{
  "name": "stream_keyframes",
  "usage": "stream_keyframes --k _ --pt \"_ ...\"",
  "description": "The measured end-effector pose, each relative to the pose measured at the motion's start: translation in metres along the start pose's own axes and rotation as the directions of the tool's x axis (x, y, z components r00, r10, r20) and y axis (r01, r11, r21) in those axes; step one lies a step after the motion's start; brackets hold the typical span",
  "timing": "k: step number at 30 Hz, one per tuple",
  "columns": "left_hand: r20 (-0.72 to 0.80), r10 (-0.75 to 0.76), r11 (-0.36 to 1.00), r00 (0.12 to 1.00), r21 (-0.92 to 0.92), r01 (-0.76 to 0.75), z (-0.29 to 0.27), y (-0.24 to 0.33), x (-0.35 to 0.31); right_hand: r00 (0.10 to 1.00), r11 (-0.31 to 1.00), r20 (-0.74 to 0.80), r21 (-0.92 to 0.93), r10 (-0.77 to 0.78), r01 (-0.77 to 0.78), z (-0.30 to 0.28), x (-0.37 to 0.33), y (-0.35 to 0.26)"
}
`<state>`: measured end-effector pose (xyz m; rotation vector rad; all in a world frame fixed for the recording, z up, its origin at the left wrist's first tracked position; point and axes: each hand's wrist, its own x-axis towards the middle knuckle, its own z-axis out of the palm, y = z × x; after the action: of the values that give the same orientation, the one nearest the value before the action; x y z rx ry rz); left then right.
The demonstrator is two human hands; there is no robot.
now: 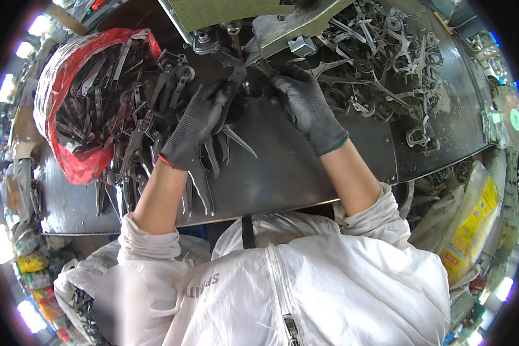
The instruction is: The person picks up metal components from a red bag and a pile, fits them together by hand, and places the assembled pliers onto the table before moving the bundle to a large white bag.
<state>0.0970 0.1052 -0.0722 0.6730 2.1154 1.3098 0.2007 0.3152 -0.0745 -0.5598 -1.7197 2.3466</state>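
Note:
Both my hands wear dark grey knitted gloves and meet close under a machine head. My left hand is closed around a curved dark metal part shaped like a tool jaw, just below the machine. My right hand is closed on the near end of another grey metal piece. Its fingertips are partly hidden. Between the hands a small bright pin stands up. Beside my left hand, curved metal handles stick out toward the table's near edge.
The green machine head hangs over the work spot. At left stands a white-and-red bag of flat metal strips, with a heap of metal tool parts beside it. More metal parts pile up at right on the steel table.

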Motion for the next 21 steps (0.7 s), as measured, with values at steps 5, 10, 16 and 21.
stream_keyframes --k 5,10,16,21 --pt "-0.121 0.081 0.981 0.989 0.183 -0.058 0.009 0.010 -0.002 0.996 0.999 -0.089 -0.019 0.031 -0.033 0.009 -0.007 -0.012" --pt "-0.058 0.050 0.987 0.997 0.153 -0.041 -0.004 -0.015 0.015 0.973 0.927 0.196 -0.328 -0.123 0.183 0.014 0.001 -0.001" --pt "0.210 0.509 0.281 0.835 0.876 -0.392 0.003 -0.041 0.032 0.984 0.983 0.128 -0.118 -0.122 0.137 0.026 -0.002 0.007" --pt "-0.010 -0.018 0.979 1.000 0.205 0.019 0.000 0.010 0.012 0.862 0.763 0.365 -0.421 -0.352 0.490 -0.006 0.017 0.044"
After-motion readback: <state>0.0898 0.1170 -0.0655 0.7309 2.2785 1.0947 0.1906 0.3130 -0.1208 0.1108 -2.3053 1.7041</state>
